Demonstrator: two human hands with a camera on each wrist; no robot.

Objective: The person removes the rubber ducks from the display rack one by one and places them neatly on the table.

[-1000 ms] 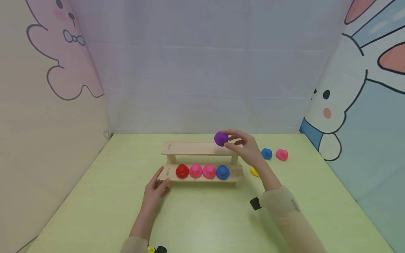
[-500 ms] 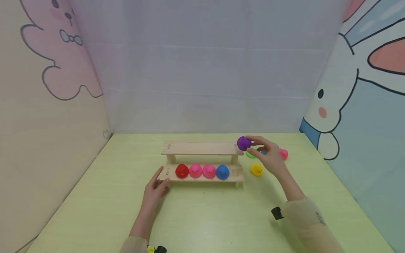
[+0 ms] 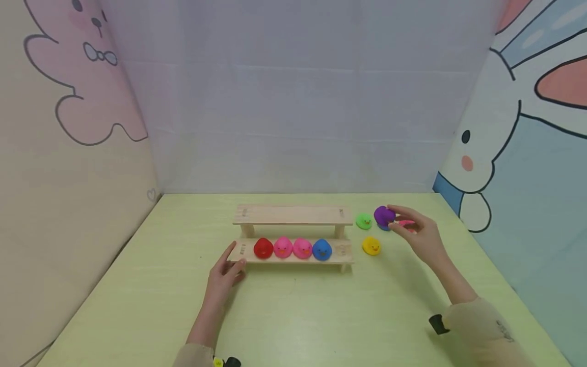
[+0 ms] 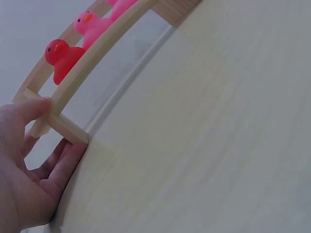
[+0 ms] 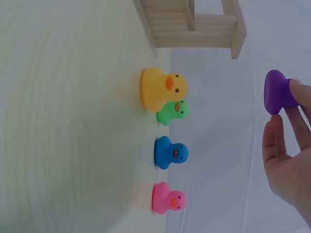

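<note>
My right hand (image 3: 419, 234) pinches a purple rubber duck (image 3: 384, 216) between thumb and fingertips; in the right wrist view the duck (image 5: 277, 92) is up off the table. In the head view it overlaps a blue duck behind it. My left hand (image 3: 224, 272) grips the left end of a two-step wooden rack (image 3: 293, 215), thumb at the lower board and fingers round its leg (image 4: 70, 128). On the lower step sit a red duck (image 3: 263, 248), two pink ducks (image 3: 283, 247) and a blue duck (image 3: 322, 250) in a row. The upper step is bare.
Right of the rack stand a green duck (image 3: 364, 221), a yellow duck (image 3: 371, 245), a blue duck (image 5: 170, 152) and a pink duck (image 5: 168, 198). A pale curtain (image 3: 293, 102) hangs behind the table (image 3: 293, 316), with printed panels at both sides.
My right hand has carried the purple duck rightward, from over the upper step to beyond the rack's right end, uncovering the green and yellow ducks. My left hand has stayed on the rack.
</note>
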